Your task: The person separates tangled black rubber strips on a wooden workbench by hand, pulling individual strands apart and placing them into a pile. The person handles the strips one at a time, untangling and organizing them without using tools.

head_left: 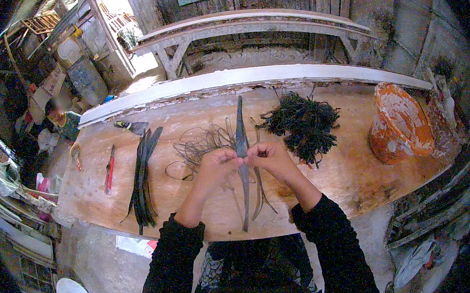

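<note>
Both my hands meet over the middle of the table (pixel 176 213) at a long dark grey strip (pixel 244 193). The strip runs lengthwise away from me, and its far end tapers to a point. My left hand (pixel 215 166) is closed, its fingertips pinching at the strip's middle. Right beside it, my right hand (pixel 275 161) pinches at the same spot with thumb and fingers together. Just beyond my left hand lie loose loops of thin wire or cord (pixel 202 142). A thinner dark strip (pixel 259 187) lies under my right hand. What sits between the fingertips is partly hidden.
To the left lie a bundle of black strips (pixel 144 186), a red-handled tool (pixel 110 173) and a scraper-like tool (pixel 131 127). A heap of black knotted strips (pixel 302 118) and an orange bucket (pixel 391 133) stand right. A long white-edged board (pixel 262 71) borders the far side. Another person (pixel 67 123) is far left.
</note>
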{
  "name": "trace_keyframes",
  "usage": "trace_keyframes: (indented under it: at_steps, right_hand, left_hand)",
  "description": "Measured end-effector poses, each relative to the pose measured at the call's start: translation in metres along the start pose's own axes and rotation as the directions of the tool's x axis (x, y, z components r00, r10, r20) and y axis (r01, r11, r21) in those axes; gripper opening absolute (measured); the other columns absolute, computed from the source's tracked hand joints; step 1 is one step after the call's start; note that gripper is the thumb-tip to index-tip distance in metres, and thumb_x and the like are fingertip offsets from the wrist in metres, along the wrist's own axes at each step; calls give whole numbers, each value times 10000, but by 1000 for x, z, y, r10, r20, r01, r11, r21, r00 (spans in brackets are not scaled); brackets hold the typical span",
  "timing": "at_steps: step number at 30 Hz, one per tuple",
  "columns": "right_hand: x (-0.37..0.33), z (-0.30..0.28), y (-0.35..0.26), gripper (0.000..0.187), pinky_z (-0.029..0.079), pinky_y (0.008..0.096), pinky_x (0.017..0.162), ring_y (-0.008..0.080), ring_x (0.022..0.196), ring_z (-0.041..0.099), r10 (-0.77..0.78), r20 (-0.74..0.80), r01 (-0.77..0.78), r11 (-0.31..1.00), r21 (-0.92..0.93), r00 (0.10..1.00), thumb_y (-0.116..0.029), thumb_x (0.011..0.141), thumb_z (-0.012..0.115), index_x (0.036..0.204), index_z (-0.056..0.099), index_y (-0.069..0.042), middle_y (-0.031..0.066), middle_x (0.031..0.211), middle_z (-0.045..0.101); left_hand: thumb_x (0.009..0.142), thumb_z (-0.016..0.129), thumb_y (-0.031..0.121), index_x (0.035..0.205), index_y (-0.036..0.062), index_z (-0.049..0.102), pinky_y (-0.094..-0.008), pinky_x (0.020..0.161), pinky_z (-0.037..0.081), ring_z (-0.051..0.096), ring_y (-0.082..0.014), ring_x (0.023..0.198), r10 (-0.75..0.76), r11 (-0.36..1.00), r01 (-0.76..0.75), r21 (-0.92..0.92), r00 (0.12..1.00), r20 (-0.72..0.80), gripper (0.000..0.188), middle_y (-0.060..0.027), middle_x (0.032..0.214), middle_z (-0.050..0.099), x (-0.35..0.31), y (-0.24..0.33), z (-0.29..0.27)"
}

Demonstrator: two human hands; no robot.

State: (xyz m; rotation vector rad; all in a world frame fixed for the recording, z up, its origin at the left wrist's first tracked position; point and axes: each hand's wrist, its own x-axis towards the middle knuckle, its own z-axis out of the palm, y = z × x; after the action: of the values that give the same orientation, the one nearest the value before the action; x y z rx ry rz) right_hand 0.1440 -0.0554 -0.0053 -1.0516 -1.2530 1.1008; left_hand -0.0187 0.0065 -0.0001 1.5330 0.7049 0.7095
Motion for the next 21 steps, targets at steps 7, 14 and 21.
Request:
trace_keyframes:
  at_steps: [7,14,21]
  right_hand:
    - [-2,3,-1,91,378,191,518,49,551,456,-39,-48,35,995,-95,998,-92,669,622,668,550,-36,-23,603,512]
    - [-1,8,10,143,359,214,469,64,519,438,-208,-120,171,949,-267,971,-89,631,622,597,488,-54,-16,563,485]
    - [1,-1,11,161,358,230,453,76,498,436,-124,-173,49,921,-386,977,-102,633,629,575,487,-53,-9,527,475]
  left_hand:
    - [742,577,95,759,46,524,-191,477,437,523,-78,577,-13,998,10,58,998,58,74,-23,695,559,1,-3,-2]
    - [744,565,88,782,47,525,-194,522,443,521,-87,622,217,960,-226,166,974,70,68,-33,782,553,7,-20,-2]
    - [739,538,76,791,32,526,-218,626,435,495,-132,795,66,979,-53,-198,996,64,69,-58,784,507,-9,17,0]
